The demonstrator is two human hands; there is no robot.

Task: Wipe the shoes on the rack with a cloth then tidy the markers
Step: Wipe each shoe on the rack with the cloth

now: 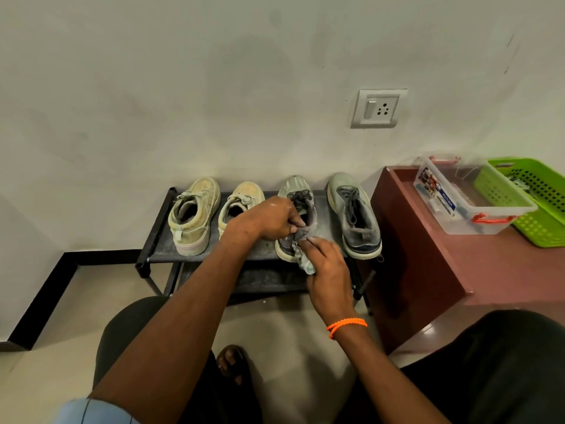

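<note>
Rack (159, 240): a low black rack with two shelves is set against the wall; four shoes are lined up on its top shelf, toes to the wall.
Beige shoes: one (193, 214) is placed at the left end, the other (241, 203) just beside it on the right, partly hidden by the left wrist.
Grey shoes: the third shoe (295, 191) is being handled; the fourth (354, 214) is stood at the right end, untouched.
Left hand (269, 220): its fingers are curled over the collar of the third shoe near the heel, which is gripped.
Right hand (327, 270): it is closed round a crumpled grey cloth (304, 261), which is pressed against the heel of the third shoe at the rack's front edge. An orange band (347, 325) is worn on this wrist.
Hands together: they are held close, almost touching, both on the same shoe.
Table (428, 240): a reddish-brown table is placed just right of the rack.
Clear box (467, 206): it is set on the table, with orange handles and a printed label; small items are seen inside, too blurred to name.
Green basket (532, 206): it is stood touching the box on its right; its contents cannot be made out.
Markers: none can be identified for certain.
Socket (379, 108): a switch plate is fixed to the wall above the rack.
</note>
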